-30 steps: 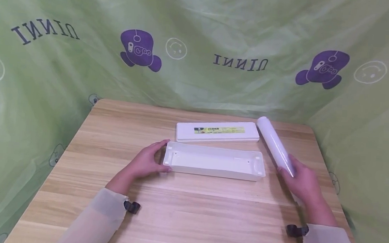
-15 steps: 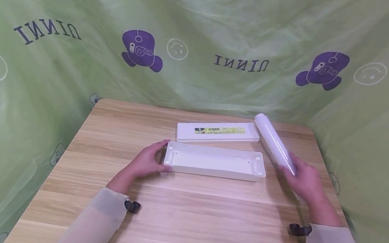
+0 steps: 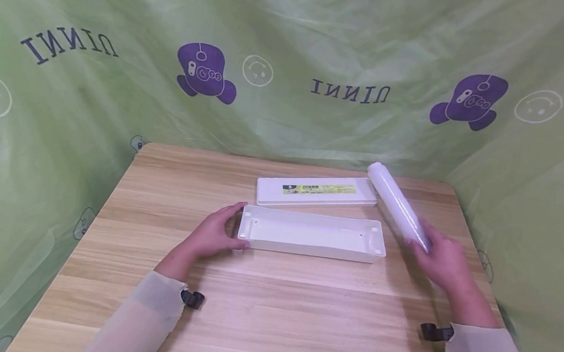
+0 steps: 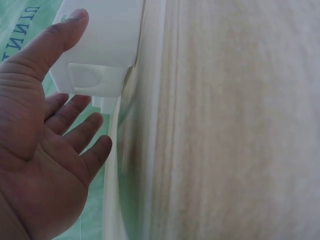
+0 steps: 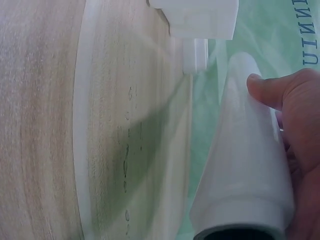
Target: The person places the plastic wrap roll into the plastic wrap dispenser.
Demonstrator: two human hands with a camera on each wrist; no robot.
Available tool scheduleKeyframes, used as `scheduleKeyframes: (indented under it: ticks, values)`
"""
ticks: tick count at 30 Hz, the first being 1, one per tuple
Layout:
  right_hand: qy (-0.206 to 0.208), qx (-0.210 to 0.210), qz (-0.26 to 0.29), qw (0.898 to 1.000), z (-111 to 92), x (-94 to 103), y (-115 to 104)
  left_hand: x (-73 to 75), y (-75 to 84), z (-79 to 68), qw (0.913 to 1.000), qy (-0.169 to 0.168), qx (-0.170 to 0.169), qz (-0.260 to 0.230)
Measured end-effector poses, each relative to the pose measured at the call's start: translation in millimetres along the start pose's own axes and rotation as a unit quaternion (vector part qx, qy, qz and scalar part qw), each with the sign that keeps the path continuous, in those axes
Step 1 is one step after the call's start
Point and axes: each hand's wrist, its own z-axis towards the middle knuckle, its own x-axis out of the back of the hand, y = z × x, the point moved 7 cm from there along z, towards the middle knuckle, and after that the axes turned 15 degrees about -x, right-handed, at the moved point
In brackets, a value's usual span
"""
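My left hand (image 3: 211, 236) grips the left end of an open white plastic box (image 3: 311, 250), thumb at the near wall and fingers at the far side. The left wrist view shows that thumb lying across the wall of the box (image 4: 107, 37). A roll of cling film (image 3: 399, 205), white and glossy, slants in my right hand (image 3: 444, 259), which holds it near its lower end. In the right wrist view the roll (image 5: 240, 155) shows its hollow core end, thumb on top. Just behind the box lies its long white lid (image 3: 268, 192) with a yellow label.
The wooden table (image 3: 272, 317) ends at a back edge near a green printed curtain (image 3: 286, 122), which also hangs along both sides. At the far right, the roll's upper end overlaps the lid's right corner in the head view.
The roll has risen slightly and its far end has shifted a little left, with my right hand turning slightly. My left hand, the box and the lid stay put.
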Motion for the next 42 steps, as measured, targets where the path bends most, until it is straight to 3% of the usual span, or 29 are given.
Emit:
scheduleKeyframes:
  ticks: [28, 42]
  values:
    - [0.023, 0.055, -0.001, 0.998, 1.2, 3.6, -21.2, -1.1, -1.3, -0.1, 0.9998, -0.006, 0.017, -0.007]
    - [0.038, 0.101, 0.011, 0.994, 0.4, 6.7, -41.3, -0.2, 2.1, 1.1, 0.9998, 0.003, 0.003, -0.019]
